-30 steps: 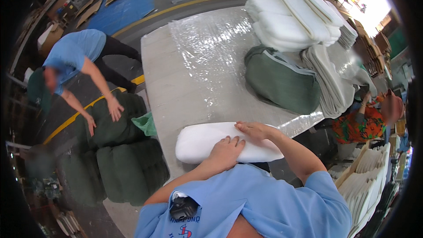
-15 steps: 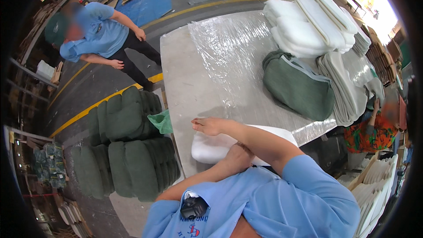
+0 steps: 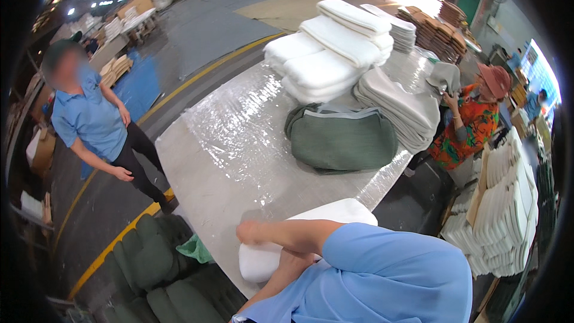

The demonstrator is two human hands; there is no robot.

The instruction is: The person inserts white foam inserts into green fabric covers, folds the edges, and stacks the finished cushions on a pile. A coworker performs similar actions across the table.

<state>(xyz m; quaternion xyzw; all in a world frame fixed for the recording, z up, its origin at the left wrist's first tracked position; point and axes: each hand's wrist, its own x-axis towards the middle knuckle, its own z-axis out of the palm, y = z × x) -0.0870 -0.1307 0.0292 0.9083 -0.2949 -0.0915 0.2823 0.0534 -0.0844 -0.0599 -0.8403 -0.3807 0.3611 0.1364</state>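
A long white padded piece (image 3: 350,210), perhaps a cushion or folded batting, lies along the near edge of the table. My right forearm crosses over it, and my right hand (image 3: 251,232) is at its left end. That hand looks rounded but is blurred, so its grip is unclear. Tucked under the right forearm, my left hand (image 3: 297,261) rests against the near side of the white piece, its fingers hidden. Beyond them on the table is a dark green fabric cover (image 3: 344,142) with a light grey edge.
The table (image 3: 197,173) is partly under clear plastic film. It bears white padded pieces (image 3: 326,54) and a grey folded stack (image 3: 400,107). Dark green cushions (image 3: 143,251) are piled at lower left. One co-worker (image 3: 95,113) stands left, another (image 3: 472,116) right, near stacked white pieces (image 3: 502,203).
My view has swung up and to the right. My right hand, stretched out flat before, now looks rounded at the white piece's left end. My left hand has slipped further under the right forearm.
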